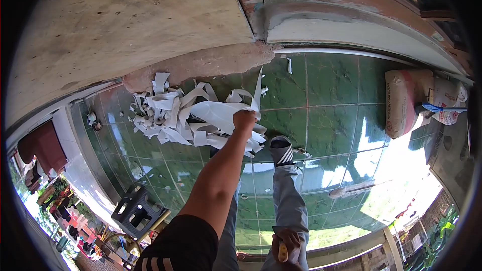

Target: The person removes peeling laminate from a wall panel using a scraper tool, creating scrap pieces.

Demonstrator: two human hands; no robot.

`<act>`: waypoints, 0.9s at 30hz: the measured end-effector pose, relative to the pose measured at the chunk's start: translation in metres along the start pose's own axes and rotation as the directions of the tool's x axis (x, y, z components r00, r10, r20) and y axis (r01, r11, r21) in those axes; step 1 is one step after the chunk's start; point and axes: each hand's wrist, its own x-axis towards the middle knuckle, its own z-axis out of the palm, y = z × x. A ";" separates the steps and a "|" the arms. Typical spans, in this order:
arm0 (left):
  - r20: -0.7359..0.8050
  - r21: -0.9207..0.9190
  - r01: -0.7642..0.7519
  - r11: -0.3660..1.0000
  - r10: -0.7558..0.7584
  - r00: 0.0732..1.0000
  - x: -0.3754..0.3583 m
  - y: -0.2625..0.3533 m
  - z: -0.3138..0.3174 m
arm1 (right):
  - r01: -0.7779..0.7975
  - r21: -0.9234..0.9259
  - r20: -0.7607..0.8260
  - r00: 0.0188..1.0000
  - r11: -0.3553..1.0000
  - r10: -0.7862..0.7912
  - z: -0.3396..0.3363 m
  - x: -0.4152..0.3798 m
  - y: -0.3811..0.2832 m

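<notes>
My left hand [244,120] reaches out over the floor, its fingers closed on a white strip [213,113] of peeled sheet. One narrow end of the strip stands up past the fist. Around and under it lies a tangled heap of white strips [163,108]. Close to my right thigh, my right hand [287,245] is wrapped round a scraper [283,253] with a yellow handle and a short dark blade, partly hidden by the fingers.
Green tiles [329,88] cover the floor, with small white scraps about. A bare plywood-like panel [125,20] rises at the upper left. Cement bags [407,101] stand at the right wall, a black stool [138,211] at the lower left. My sandalled foot [281,151] is beside the heap.
</notes>
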 end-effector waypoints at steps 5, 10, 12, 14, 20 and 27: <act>-0.084 0.221 0.285 0.933 -0.272 0.958 -0.117 -0.132 -0.032 | 0.181 -0.086 -0.038 0.982 0.980 -0.185 0.016 -0.010 0.018; -0.312 0.325 -0.254 0.911 0.357 0.880 -0.137 -0.120 -0.137 | 0.230 -0.062 -0.022 0.973 0.971 -0.231 0.021 -0.004 0.003; -0.500 0.314 -0.088 0.945 0.244 0.831 -0.137 -0.043 -0.181 | 0.112 0.040 -0.054 0.993 0.993 -0.110 0.035 -0.018 0.028; -0.485 0.617 -0.010 0.787 0.390 0.783 -0.092 -0.061 -0.261 | 0.216 -0.039 -0.067 0.974 0.976 -0.218 0.033 -0.012 0.024; -0.333 0.927 0.261 0.268 0.276 0.901 -0.040 0.032 -0.305 | 0.265 -0.045 -0.028 0.963 0.963 -0.266 0.033 -0.022 0.046; 0.188 0.450 -0.462 0.764 0.425 0.886 0.047 0.138 -0.143 | 0.184 -0.016 -0.012 0.983 0.983 -0.185 0.017 -0.001 0.008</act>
